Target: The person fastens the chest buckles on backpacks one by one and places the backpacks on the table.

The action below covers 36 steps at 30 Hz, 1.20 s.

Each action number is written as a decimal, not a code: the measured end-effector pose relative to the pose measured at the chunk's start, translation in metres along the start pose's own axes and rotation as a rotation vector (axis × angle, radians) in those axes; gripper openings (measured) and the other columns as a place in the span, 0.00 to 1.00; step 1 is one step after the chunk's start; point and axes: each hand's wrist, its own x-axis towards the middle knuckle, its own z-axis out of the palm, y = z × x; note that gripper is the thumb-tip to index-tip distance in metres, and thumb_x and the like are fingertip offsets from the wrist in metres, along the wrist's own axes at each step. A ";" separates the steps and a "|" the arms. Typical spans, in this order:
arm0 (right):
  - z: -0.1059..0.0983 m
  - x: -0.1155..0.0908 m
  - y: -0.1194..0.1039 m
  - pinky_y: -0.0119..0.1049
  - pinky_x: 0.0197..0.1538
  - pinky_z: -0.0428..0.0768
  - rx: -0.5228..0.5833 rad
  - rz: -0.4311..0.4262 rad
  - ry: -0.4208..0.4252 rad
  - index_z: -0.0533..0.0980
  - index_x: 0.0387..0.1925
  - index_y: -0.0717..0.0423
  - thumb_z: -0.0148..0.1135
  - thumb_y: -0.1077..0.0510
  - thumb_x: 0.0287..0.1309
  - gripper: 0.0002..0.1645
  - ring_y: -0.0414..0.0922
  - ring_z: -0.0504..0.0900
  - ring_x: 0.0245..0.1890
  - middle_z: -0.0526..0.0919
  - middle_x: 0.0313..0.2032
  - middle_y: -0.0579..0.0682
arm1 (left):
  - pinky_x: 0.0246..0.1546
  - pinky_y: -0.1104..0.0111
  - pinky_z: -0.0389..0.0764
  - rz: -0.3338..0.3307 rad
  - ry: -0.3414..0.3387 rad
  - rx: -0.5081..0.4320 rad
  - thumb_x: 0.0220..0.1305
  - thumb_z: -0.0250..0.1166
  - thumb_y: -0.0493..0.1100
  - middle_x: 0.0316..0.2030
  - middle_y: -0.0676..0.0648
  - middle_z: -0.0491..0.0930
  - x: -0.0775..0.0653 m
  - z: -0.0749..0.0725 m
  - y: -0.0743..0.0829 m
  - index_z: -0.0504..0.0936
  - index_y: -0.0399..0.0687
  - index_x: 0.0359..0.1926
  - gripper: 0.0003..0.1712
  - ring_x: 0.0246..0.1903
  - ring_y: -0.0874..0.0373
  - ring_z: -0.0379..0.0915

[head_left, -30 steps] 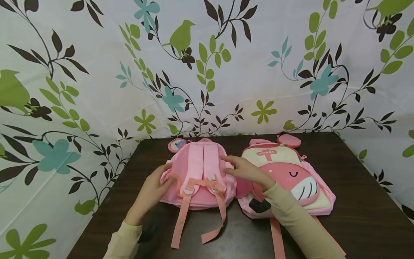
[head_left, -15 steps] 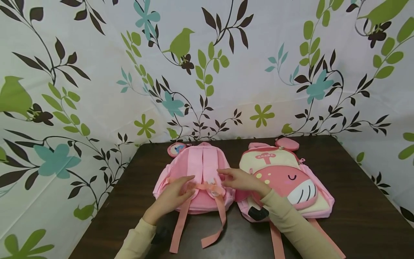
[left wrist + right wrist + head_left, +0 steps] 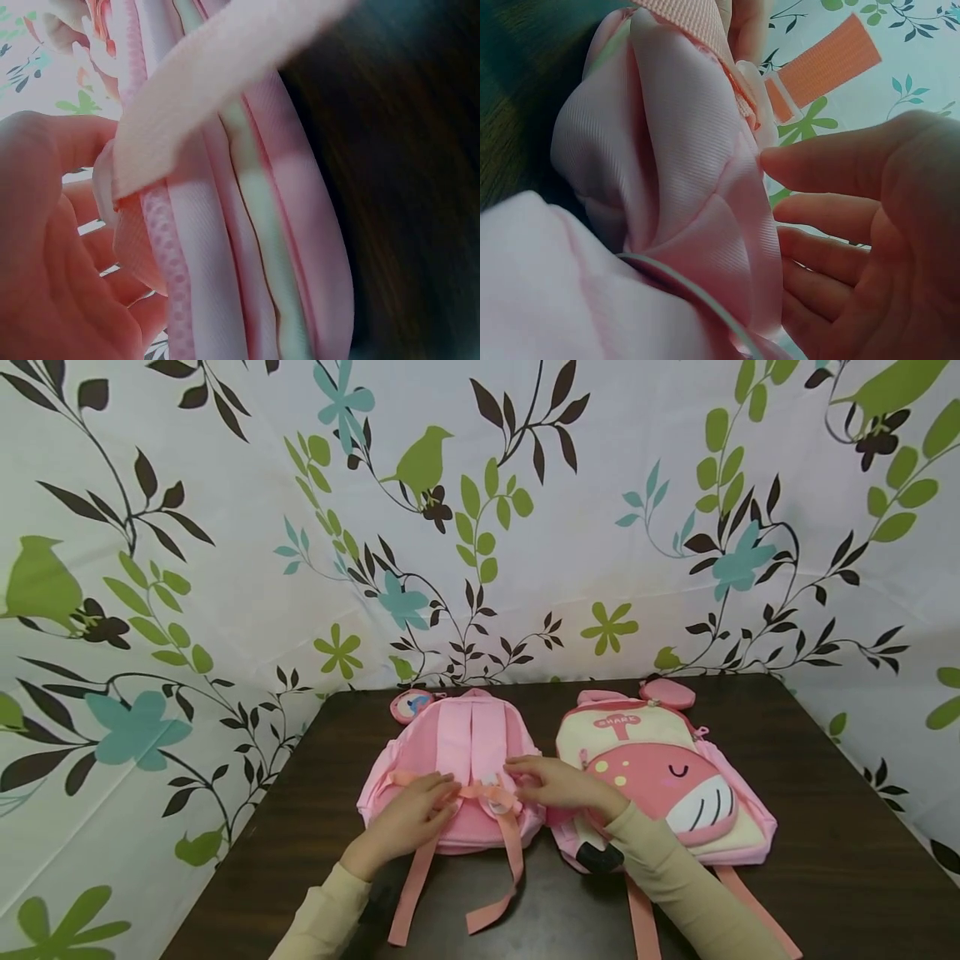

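A pink backpack (image 3: 453,727) lies with its shoulder straps facing up. An orange strip (image 3: 480,792) joins the two straps across the lower part. My left hand (image 3: 405,827) is over the left strap's lower end; in the left wrist view its fingers touch beside the white buckle (image 3: 105,180), partly hidden by orange webbing (image 3: 180,105). My right hand (image 3: 562,783) is at the bag's right side near the other strap buckle (image 3: 497,806). In the right wrist view its extended fingers (image 3: 817,169) touch the pink strap edge. Neither hand curls round anything.
A second backpack (image 3: 622,731), cream and pink with a whale face, lies close on the right, its orange straps (image 3: 643,910) hanging toward me. Small round pouches (image 3: 411,705) sit at the tops of both bags. The dark table (image 3: 832,827) ends at a patterned cloth backdrop (image 3: 525,527).
My left hand has moved right from the bag's left side onto the strap buckle area. My right hand has shifted slightly lower along the right strap. The bag has been nudged a little.
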 end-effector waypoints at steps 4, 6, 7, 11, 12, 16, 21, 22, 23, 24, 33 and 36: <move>0.001 -0.002 0.002 0.57 0.67 0.68 -0.002 0.005 -0.006 0.71 0.68 0.63 0.61 0.55 0.67 0.31 0.59 0.67 0.69 0.68 0.70 0.60 | 0.63 0.47 0.70 0.018 -0.002 0.018 0.68 0.64 0.41 0.60 0.35 0.77 0.001 0.002 0.004 0.80 0.35 0.59 0.21 0.63 0.36 0.69; 0.002 -0.002 0.002 0.58 0.67 0.68 -0.009 0.003 -0.009 0.71 0.68 0.63 0.61 0.54 0.67 0.31 0.60 0.67 0.69 0.68 0.70 0.60 | 0.63 0.47 0.70 0.013 -0.011 0.017 0.67 0.64 0.41 0.60 0.36 0.77 0.001 0.003 0.005 0.79 0.36 0.60 0.23 0.64 0.36 0.69; 0.002 -0.003 0.003 0.58 0.67 0.68 -0.010 0.001 -0.010 0.71 0.68 0.63 0.61 0.54 0.67 0.31 0.60 0.67 0.69 0.68 0.70 0.60 | 0.63 0.47 0.70 0.010 -0.017 0.013 0.67 0.65 0.41 0.61 0.36 0.77 0.002 0.004 0.006 0.79 0.36 0.61 0.23 0.64 0.37 0.69; 0.002 -0.004 0.003 0.58 0.67 0.68 -0.015 -0.003 -0.013 0.71 0.68 0.63 0.60 0.54 0.68 0.31 0.60 0.66 0.69 0.68 0.70 0.60 | 0.63 0.49 0.71 -0.011 -0.047 -0.024 0.66 0.66 0.40 0.61 0.38 0.77 0.004 0.005 0.007 0.77 0.39 0.63 0.26 0.63 0.42 0.71; 0.002 -0.004 0.003 0.58 0.67 0.68 -0.014 -0.005 -0.014 0.71 0.68 0.63 0.60 0.54 0.68 0.31 0.60 0.66 0.69 0.68 0.70 0.60 | 0.63 0.50 0.72 -0.015 -0.057 -0.034 0.66 0.66 0.40 0.61 0.38 0.76 0.005 0.005 0.007 0.77 0.39 0.64 0.26 0.63 0.43 0.72; 0.003 -0.003 0.003 0.58 0.67 0.68 0.001 -0.005 -0.017 0.71 0.68 0.63 0.60 0.54 0.68 0.31 0.60 0.67 0.69 0.68 0.70 0.60 | 0.61 0.52 0.74 -0.028 -0.083 -0.065 0.66 0.67 0.40 0.60 0.40 0.77 0.008 0.006 0.007 0.76 0.41 0.64 0.26 0.59 0.48 0.75; 0.004 -0.003 0.002 0.58 0.67 0.68 0.018 -0.005 -0.021 0.71 0.68 0.63 0.60 0.54 0.68 0.31 0.60 0.67 0.69 0.68 0.71 0.61 | 0.51 0.58 0.81 -0.020 -0.068 -0.049 0.65 0.68 0.41 0.51 0.46 0.80 0.010 0.007 0.004 0.79 0.43 0.59 0.22 0.45 0.55 0.76; 0.004 -0.003 0.002 0.58 0.67 0.68 0.021 -0.005 -0.022 0.71 0.68 0.63 0.60 0.54 0.68 0.31 0.60 0.67 0.69 0.67 0.71 0.61 | 0.49 0.60 0.81 -0.015 -0.062 -0.044 0.64 0.69 0.41 0.49 0.47 0.80 0.010 0.007 0.004 0.79 0.43 0.58 0.21 0.43 0.56 0.76; 0.004 -0.004 0.002 0.58 0.67 0.68 0.023 -0.005 -0.022 0.71 0.68 0.63 0.61 0.54 0.68 0.31 0.60 0.67 0.69 0.67 0.71 0.60 | 0.46 0.62 0.81 -0.009 -0.052 -0.038 0.64 0.69 0.40 0.46 0.48 0.80 0.010 0.007 0.003 0.80 0.43 0.56 0.20 0.40 0.58 0.74; 0.004 -0.004 0.003 0.59 0.67 0.68 0.023 -0.005 -0.023 0.71 0.68 0.63 0.61 0.53 0.68 0.31 0.60 0.66 0.69 0.67 0.71 0.60 | 0.43 0.64 0.81 -0.006 -0.043 -0.037 0.63 0.69 0.40 0.44 0.50 0.79 0.011 0.006 0.003 0.80 0.44 0.55 0.19 0.38 0.59 0.73; 0.001 -0.001 0.004 0.58 0.66 0.69 0.001 -0.028 -0.017 0.71 0.68 0.63 0.61 0.54 0.68 0.31 0.60 0.68 0.68 0.68 0.70 0.61 | 0.47 0.61 0.82 0.008 0.063 -0.159 0.62 0.71 0.37 0.42 0.51 0.82 0.013 -0.011 0.001 0.82 0.45 0.49 0.15 0.40 0.59 0.77; -0.001 0.000 0.005 0.58 0.66 0.69 0.001 -0.031 -0.015 0.71 0.68 0.63 0.61 0.56 0.67 0.31 0.59 0.68 0.68 0.68 0.70 0.61 | 0.49 0.58 0.82 0.021 0.079 -0.210 0.61 0.72 0.36 0.42 0.51 0.83 0.015 -0.020 0.002 0.82 0.45 0.48 0.14 0.42 0.57 0.79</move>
